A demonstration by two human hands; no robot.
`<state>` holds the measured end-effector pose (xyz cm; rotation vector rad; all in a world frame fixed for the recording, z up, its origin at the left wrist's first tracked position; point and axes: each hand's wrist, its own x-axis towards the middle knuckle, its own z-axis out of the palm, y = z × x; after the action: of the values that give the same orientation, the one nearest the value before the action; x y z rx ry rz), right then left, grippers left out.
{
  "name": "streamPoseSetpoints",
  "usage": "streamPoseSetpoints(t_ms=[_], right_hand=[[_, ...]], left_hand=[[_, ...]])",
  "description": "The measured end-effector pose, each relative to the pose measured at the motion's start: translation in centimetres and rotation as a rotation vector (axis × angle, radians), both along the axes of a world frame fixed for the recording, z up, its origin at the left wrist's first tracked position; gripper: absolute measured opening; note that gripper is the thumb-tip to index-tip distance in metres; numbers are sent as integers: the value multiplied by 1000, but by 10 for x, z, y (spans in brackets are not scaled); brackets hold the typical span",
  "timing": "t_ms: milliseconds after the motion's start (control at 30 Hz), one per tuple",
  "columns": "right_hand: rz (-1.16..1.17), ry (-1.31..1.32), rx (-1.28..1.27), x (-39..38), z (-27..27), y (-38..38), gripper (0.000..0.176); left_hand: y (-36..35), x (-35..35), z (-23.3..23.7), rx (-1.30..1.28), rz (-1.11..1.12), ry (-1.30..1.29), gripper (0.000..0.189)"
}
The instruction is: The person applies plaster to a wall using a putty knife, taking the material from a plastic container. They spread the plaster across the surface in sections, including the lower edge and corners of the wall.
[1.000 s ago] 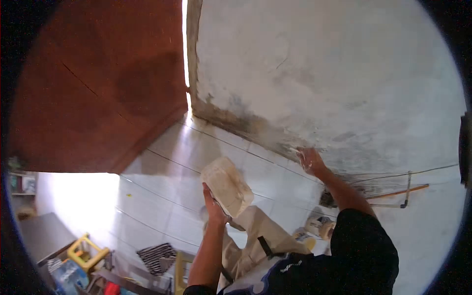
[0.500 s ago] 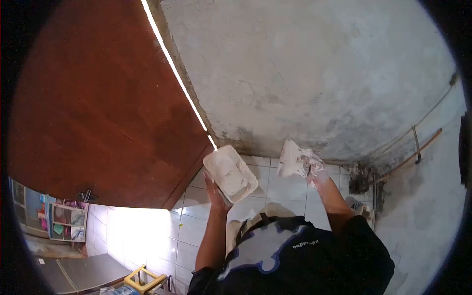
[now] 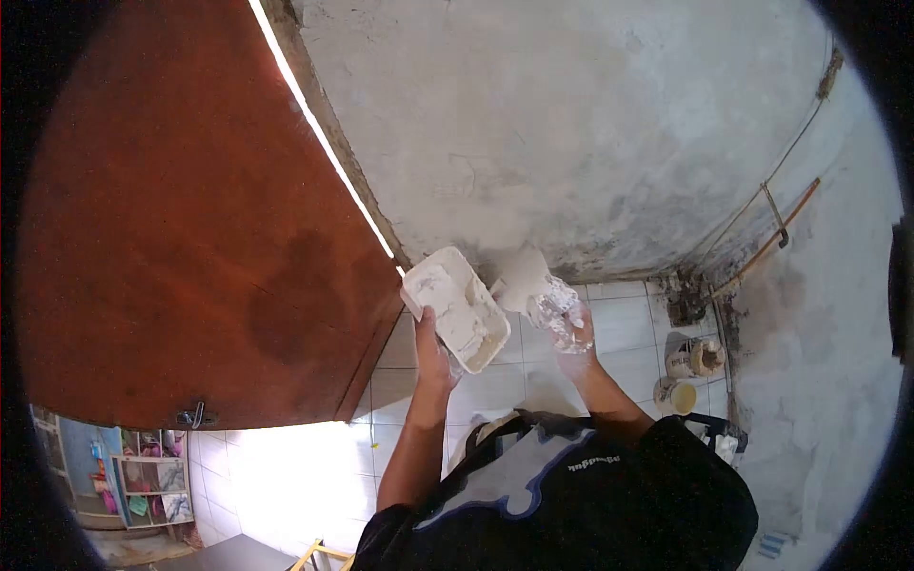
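My left hand (image 3: 436, 357) grips a white rectangular tub (image 3: 494, 357) by its near left side, thumb over the rim. Smeared thickly inside the tub is white putty (image 3: 455, 303). Just to the right, my right hand (image 3: 577, 333) is closed around a broad flat putty knife (image 3: 524, 276), its pale blade pointing up and left toward the tub's right rim. White putty coats the handle end and my right fingers. Both hands are held in front of my body, below the grey wall (image 3: 562, 124).
A reddish-brown door (image 3: 200, 209) stands on the left, with a bright gap along its edge. Pipes (image 3: 771, 228) run along the right wall. A stained container (image 3: 700, 358) and a small cup (image 3: 676, 396) sit on the tiled floor (image 3: 619, 328) at right. Shelves (image 3: 152, 485) stand lower left.
The putty knife has moved left, close to the tub, and its blade has turned. The tub is tilted more, and the view has shifted, bringing the floor containers at right into sight.
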<state>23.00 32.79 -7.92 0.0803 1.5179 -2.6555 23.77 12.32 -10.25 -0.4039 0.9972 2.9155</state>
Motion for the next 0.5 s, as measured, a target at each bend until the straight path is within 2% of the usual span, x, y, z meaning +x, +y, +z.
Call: streamPoseSetpoints(t_ms=[67,100,133,200,233,267,333,367,433,467,500], right_hand=[[-6,10,124,2,-1,-11,31],[-33,177,230,3,23,-24,31],[-36,181,236,3,16,-24,31],[66,206,722,1,2,-23,30],[51,274,845,2,3,-26,31],[38,277,843,1,7,-26,31],[-32,568,1040,-3,15,-29,28],[-54,561,1033,-5,17,-24,28],[184,176,1311,-2,14,1,25],[181,163,1305,0,4,9,25],[125,-8,513,-2,-15,15,25]], left_hand=[[-2,-5,-5,-8,0,11,62],[-1,-7,-7,-25,24,3,61],[-2,-7,-10,-43,47,-8,60],[-2,-8,-9,-60,50,2,58],[-3,-8,-8,-83,56,9,57],[-1,-9,-6,-87,46,17,57],[-3,-11,-1,-116,103,27,56],[-6,-11,2,-129,86,33,56],[-4,-1,10,-196,164,45,57],[-7,4,10,-202,154,38,57],[-11,7,8,-197,155,10,57]])
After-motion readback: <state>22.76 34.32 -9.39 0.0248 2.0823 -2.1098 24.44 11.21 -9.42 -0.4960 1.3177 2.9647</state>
